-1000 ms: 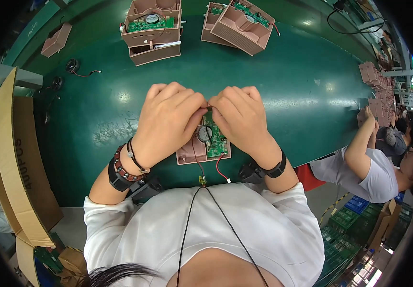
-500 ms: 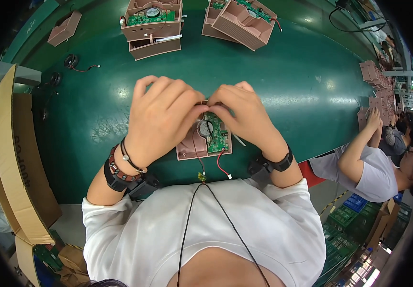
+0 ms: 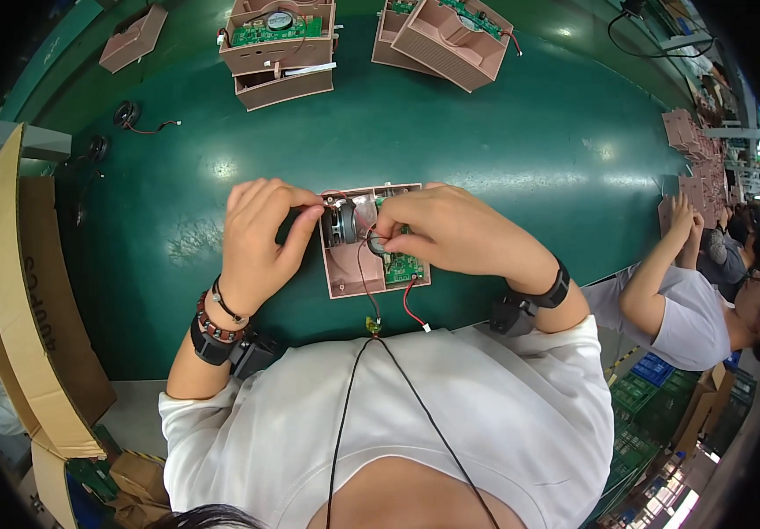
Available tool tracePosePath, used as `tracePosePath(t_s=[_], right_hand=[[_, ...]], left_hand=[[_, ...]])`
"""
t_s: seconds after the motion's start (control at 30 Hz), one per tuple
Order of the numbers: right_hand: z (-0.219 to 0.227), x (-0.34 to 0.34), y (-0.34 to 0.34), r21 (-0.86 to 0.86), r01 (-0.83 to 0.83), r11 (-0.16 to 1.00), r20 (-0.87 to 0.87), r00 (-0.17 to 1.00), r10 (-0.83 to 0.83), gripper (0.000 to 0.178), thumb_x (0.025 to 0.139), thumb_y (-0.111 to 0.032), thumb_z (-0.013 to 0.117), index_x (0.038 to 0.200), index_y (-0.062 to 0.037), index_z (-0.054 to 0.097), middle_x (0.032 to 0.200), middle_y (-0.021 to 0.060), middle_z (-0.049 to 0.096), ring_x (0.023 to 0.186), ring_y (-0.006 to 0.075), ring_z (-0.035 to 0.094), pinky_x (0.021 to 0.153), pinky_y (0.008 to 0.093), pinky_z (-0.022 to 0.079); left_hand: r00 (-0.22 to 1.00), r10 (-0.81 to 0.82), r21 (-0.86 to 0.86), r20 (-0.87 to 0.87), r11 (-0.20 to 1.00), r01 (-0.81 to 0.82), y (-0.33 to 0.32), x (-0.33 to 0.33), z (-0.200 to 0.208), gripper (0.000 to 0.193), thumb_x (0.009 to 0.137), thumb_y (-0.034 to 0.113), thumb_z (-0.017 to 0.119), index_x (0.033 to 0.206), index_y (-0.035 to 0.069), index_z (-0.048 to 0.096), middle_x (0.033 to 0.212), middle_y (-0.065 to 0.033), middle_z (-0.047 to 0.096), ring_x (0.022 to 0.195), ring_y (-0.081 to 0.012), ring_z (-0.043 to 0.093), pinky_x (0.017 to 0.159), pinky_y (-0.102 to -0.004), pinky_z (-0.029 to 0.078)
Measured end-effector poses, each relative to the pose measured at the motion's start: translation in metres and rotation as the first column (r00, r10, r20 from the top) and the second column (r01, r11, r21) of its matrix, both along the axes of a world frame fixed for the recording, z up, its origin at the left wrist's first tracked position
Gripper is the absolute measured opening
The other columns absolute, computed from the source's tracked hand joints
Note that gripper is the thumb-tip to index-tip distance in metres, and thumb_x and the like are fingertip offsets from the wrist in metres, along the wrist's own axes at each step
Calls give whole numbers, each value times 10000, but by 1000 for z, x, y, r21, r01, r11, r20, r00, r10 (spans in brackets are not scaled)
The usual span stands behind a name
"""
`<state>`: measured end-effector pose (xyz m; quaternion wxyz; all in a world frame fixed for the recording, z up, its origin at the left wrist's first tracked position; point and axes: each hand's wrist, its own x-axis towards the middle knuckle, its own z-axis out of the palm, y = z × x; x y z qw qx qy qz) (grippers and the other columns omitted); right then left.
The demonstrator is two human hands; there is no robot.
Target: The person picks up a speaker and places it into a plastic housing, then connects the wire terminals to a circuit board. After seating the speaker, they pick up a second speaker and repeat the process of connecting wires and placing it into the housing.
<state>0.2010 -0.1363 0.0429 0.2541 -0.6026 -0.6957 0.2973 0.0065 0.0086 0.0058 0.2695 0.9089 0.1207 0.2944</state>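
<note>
A pinkish-brown plastic housing lies open before me on the green table. In its upper left sits a black round speaker, and on its right side is a green circuit board, partly covered by my fingers. My left hand has thumb and forefinger pinched together at the housing's left edge beside the speaker; what they hold is hidden. My right hand reaches over the board, its fingertips closed at a round silver part; I cannot make out what they grip. A red-black lead hangs off the near edge.
More housings with boards stand at the far side, and another housing at far left. Loose speakers with leads lie on the left. A cardboard box borders the left edge. A co-worker sits at right.
My hands have moved apart from the housing's far edge: the left to its left side, the right down over the board. The speaker now shows inside the housing.
</note>
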Motion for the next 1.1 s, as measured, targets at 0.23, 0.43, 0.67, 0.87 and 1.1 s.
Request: tracePosePath(t_s=[0.23,0.43,0.67,0.87,1.1], right_hand=[[10,14,10,-379,-71,922,-434,894,-110,100,863,-93,666,896,-15,614,838,56,704,686,119,652,607,255,468],[6,13,13,-316,-89,944,-533,841,-99,86,853,-69,669,870,-13,607,786,63,687,618,95,609,571,250,446],[-2,-1,12,123,177,977,76,979,-187,118,801,-12,678,810,-25,561,706,39,520,592,151,496,547,305,399],[-13,2,7,123,297,947,-46,955,-294,125,790,-18,691,805,-34,567,821,57,499,707,180,503,611,308,400],[-25,11,7,47,358,932,-275,902,-333,137,787,-6,706,795,-42,574,870,27,485,828,147,489,725,281,403]], left_hand=[[1000,-13,-125,8,992,14,0,2,-15,64,825,91,666,860,65,619,806,-37,624,738,-229,578,739,-340,404],[1000,-26,-135,-2,990,26,3,0,-16,72,832,103,664,872,62,621,804,-45,621,742,-234,579,735,-340,407],[999,-29,-139,15,990,31,4,0,-19,77,832,105,666,873,59,619,796,-49,621,736,-238,579,719,-342,410],[999,-35,-152,17,988,38,3,0,-17,77,831,102,665,873,58,617,793,-52,623,724,-243,577,691,-343,413],[999,-46,-137,23,989,49,3,-1,-18,74,833,102,661,880,64,618,785,-52,623,707,-242,573,665,-343,409]])
